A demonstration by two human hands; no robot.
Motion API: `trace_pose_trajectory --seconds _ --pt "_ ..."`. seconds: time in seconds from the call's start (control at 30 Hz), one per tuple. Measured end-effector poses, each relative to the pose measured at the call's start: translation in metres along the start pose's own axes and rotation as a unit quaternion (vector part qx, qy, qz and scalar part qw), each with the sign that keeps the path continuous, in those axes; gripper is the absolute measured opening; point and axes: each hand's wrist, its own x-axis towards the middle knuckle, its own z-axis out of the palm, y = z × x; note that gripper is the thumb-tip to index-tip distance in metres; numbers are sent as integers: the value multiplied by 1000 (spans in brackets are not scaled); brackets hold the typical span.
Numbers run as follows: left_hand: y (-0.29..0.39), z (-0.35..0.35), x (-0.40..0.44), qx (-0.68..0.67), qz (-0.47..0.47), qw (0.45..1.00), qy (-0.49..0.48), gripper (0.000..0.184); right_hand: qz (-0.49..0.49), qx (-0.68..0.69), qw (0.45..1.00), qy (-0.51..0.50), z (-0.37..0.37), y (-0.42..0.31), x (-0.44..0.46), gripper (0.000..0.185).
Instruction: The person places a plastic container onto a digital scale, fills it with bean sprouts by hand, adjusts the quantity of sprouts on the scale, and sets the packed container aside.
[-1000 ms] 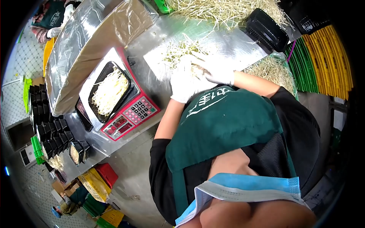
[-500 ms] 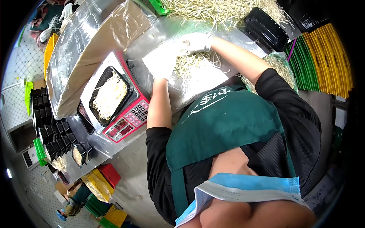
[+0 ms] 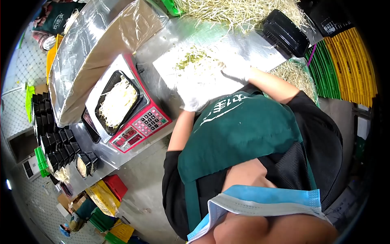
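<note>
A loose heap of bean sprouts (image 3: 196, 60), with greenish heads at its far left, lies on a bright white sheet or board (image 3: 165, 65). My left hand (image 3: 194, 99), in a white glove, is at the near left edge of that white surface. Close against the right side of the sprouts is my right hand (image 3: 236, 70), gloved too. Glare washes out the fingers of both hands, so their grip is unclear. To the left, a black tray (image 3: 134, 106) of bean sprouts sits on a red-and-white scale (image 3: 160, 112).
A large pile of sprouts (image 3: 243, 14) covers the far side of the metal table (image 3: 156, 44). Black empty trays (image 3: 285, 32) are at right, beside green and yellow crates (image 3: 345, 65). Plastic-covered cardboard (image 3: 101, 49) stands behind the scale. Stacked black trays (image 3: 61, 148) line the left.
My left hand has moved nearer my body. My right hand has drawn back from above the sprouts to their right side. The heap now shows farther up the white surface.
</note>
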Motion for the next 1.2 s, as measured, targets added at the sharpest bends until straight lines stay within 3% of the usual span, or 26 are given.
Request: trace_pose_trajectory --seconds 0.03,0.07,0.13,0.2,0.27,0.3,0.33,0.4,0.43,0.47,0.5,0.53,0.6,0.63,0.73,0.8,0.87,0.9,0.93,0.97,1.0,1.03,1.07,1.2 --pt "-11 8 1 23 6 999 34 39 30 -23 998 -41 -3 5 10 78" --pt "-17 11 2 44 11 997 70 25 94 247 960 -94 -20 7 15 71" --pt "-8 -13 -2 -7 32 999 39 23 152 496 843 -144 -47 9 15 65" --pt "13 -34 0 -59 55 997 3 22 -41 456 886 -76 -61 18 7 50" --pt "39 -38 -2 -45 103 994 -11 28 -60 514 854 -44 -41 9 4 50" --pt "34 -26 -3 13 74 997 -30 33 -53 338 939 -45 -32 -1 7 46" --pt "28 -25 -8 15 76 997 -29 33 -45 147 987 -43 -27 -12 13 43" --pt "37 -38 -6 77 106 991 -18 40 139 369 891 -225 -60 -44 -2 54" --pt "38 -54 -14 47 23 992 -111 47 7 297 948 -116 -44 -23 -7 60" --pt "28 -61 -39 41 -13 996 -83 53 -125 216 968 -3 -34 -8 -10 66" --pt "26 -66 -47 57 -37 994 -82 55 -122 362 924 -23 -31 -6 -10 79" --pt "26 -68 -53 72 -61 992 -82 58 -121 364 923 -25 -26 -8 -12 79" --pt "26 -49 -45 16 -34 999 -28 56 -186 152 966 90 -12 -21 -18 85" --pt "25 -36 -37 -38 -2 999 29 55 -192 137 971 25 -4 -34 -20 85" --pt "2 6 -31 54 -33 997 -51 55 -146 34 988 24 22 -60 -23 78" --pt "7 2 -22 108 -5 992 -66 55 -137 47 989 43 19 -58 -11 71" --pt "19 -21 -17 38 79 994 60 58 -208 151 963 83 36 -33 12 68" --pt "17 -27 -26 -26 -16 1000 -1 65 -231 185 950 96 32 -30 19 67" --pt "16 -34 -36 -78 -116 989 -52 72 -181 430 884 33 22 -20 18 63" --pt "17 -37 -49 46 -88 995 -19 79 -118 645 755 -33 6 -15 16 59" --pt "16 -37 -56 168 -57 984 13 87 -116 645 755 -30 -9 -8 12 59" --pt "15 -36 -57 154 -106 981 -54 96 -66 652 756 0 -26 -1 6 57" --pt "16 -30 -54 151 -105 981 -54 96 -16 655 755 29 -46 7 -1 54" --pt "13 -5 -18 194 -154 965 -90 94 -8 534 820 206 -136 61 -56 50"
